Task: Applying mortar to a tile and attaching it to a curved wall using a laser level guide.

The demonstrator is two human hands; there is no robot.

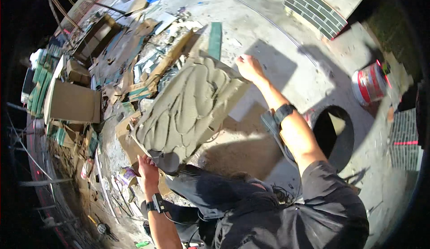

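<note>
Concrete floor; both hands' fingers gripping mortar-coated tile.

Grey swirl-ridged mortar slab; green tile sheet, white grout; red-white bucket

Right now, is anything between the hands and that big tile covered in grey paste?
No, nothing visible is between them. Both hands are already on the tile. The left hand grips its near corner and the right hand holds its far corner, so the tile sits tilted between them above the scraps of cardboard on the floor.
</note>
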